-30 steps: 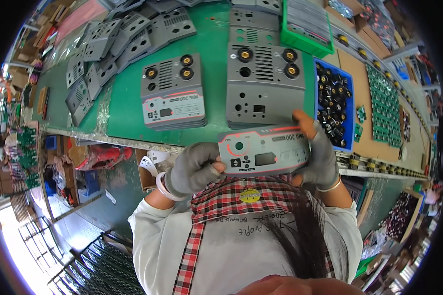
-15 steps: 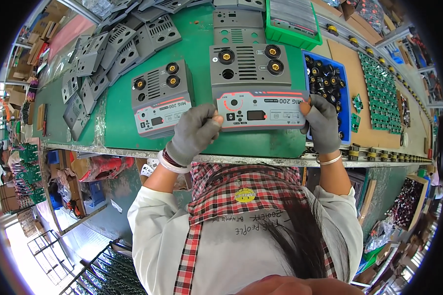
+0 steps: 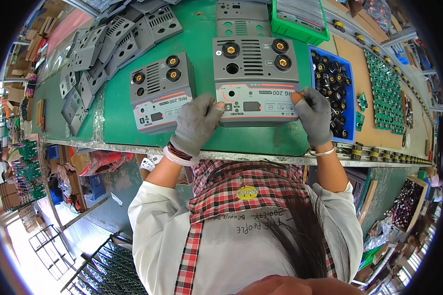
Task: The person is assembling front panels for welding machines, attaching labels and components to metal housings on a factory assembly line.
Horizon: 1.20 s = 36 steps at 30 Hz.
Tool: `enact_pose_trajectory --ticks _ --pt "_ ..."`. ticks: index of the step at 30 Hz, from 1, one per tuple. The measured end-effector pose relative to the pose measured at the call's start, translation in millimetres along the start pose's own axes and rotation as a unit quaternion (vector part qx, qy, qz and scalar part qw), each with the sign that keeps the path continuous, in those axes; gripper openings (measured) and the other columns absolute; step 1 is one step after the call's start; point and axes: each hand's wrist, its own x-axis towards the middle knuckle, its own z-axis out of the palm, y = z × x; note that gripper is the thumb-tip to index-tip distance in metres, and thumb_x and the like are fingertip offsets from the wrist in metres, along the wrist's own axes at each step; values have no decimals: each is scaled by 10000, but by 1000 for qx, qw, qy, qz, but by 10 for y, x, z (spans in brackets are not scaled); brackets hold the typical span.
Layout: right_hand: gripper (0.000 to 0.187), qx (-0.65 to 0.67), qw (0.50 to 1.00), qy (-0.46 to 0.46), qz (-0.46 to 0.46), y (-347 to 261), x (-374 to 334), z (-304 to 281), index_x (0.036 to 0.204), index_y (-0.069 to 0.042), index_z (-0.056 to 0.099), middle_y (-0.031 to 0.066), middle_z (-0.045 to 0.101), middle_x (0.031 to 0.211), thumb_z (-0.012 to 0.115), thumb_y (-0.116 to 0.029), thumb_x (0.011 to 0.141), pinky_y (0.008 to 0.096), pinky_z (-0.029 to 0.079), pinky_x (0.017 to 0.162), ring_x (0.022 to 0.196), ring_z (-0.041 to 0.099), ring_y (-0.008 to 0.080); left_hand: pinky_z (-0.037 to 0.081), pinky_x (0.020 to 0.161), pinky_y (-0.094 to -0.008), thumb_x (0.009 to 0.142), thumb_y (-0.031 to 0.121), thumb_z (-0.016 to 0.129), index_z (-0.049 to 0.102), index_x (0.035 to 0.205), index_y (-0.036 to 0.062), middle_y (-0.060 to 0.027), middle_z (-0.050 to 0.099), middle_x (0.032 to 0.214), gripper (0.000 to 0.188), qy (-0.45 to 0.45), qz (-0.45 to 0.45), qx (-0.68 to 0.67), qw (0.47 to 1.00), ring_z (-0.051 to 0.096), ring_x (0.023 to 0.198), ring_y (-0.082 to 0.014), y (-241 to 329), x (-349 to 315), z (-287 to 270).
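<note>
A grey metal front panel [image 3: 273,76] with slotted vents and three black sockets with brass centres lies in front of me, on what looks like a stack. Across its near part sits a light-grey printed faceplate [image 3: 268,94] with red trim, a round hole and a display window. My left hand [image 3: 196,122], in a grey glove with bare fingertips, is closed at the faceplate's left edge, thumb on top. At its right edge, my right hand [image 3: 314,117] is closed in a similar glove. A similar finished-looking panel [image 3: 157,98] lies beside my left hand.
Grey panels [image 3: 118,44] are heaped at the far left of the green table [image 3: 118,125]. A green bin [image 3: 300,27] holds stacked faceplates. At the right stand a blue tray [image 3: 351,98] of black sockets and a board with green circuit boards [image 3: 386,98].
The faceplate has come down and slightly left, and now lines up with the metal panel. Grey shows through its display window, which looked black before. Both hands moved with it.
</note>
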Motion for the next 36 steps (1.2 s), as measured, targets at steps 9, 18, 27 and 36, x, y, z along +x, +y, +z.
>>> enact_pose_trajectory --ticks 9,18,27,36 --pt "265 4 1000 6 2 29 -4 19 636 5 476 40 384 519 632 -170 759 249 310 444 491 320 91 419 435 -278 847 275 560 557 789 37 -57 545 493 246 -20 -55 -23 998 540 420 -135 58 11 -16" --pt "255 0 1000 7 1 17 -10 27 636 5 474 37 381 519 635 -152 756 244 307 443 493 320 86 410 407 -266 840 260 560 561 792 20 -53 544 491 244 -42 -82 -47 995 523 395 -115 67 33 -39" --pt "246 -16 1000 2 -11 10 -2 1 642 0 480 52 385 530 632 -158 753 265 318 447 489 327 106 404 393 -262 838 251 555 554 775 11 -57 537 486 248 -48 -91 -81 991 514 386 -113 54 53 -36" --pt "272 -36 999 -9 -13 7 6 -19 669 -17 518 117 459 564 603 -261 754 335 365 489 500 430 228 365 345 -241 831 218 559 495 710 15 -46 478 505 245 -36 -74 -106 991 463 385 -99 156 16 -41"
